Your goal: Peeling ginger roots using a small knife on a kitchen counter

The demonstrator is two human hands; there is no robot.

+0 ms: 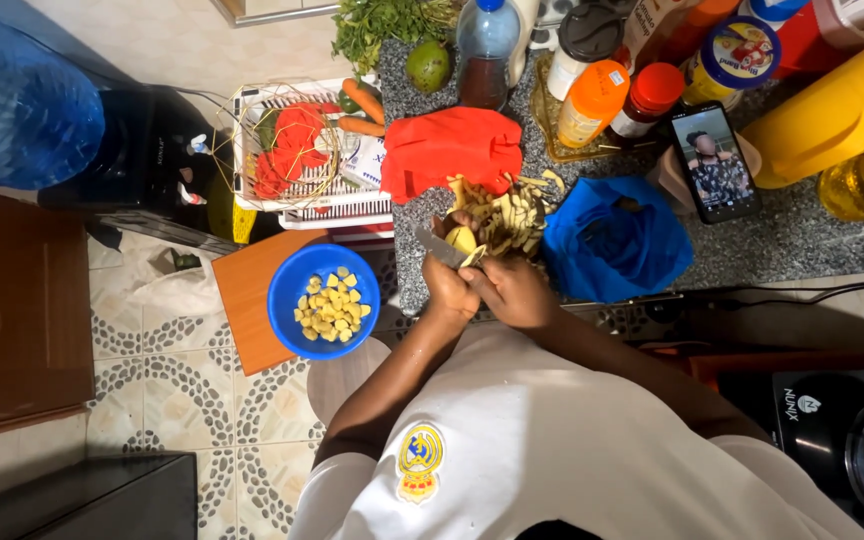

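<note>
on the granite counter (802, 240), hands (487, 285) peel beside a blue bowl (287, 290) of yellow chunks (330, 308).

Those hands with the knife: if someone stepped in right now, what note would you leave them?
Left hand grips the knife; right hand holds a yellow, partly peeled piece against the blade. Peelings are piled on the counter just ahead of the hands. Cut yellow chunks already lie in the blue bowl on the orange board at the left. Left: the piece in hand is not yet cut into the bowl.
</note>
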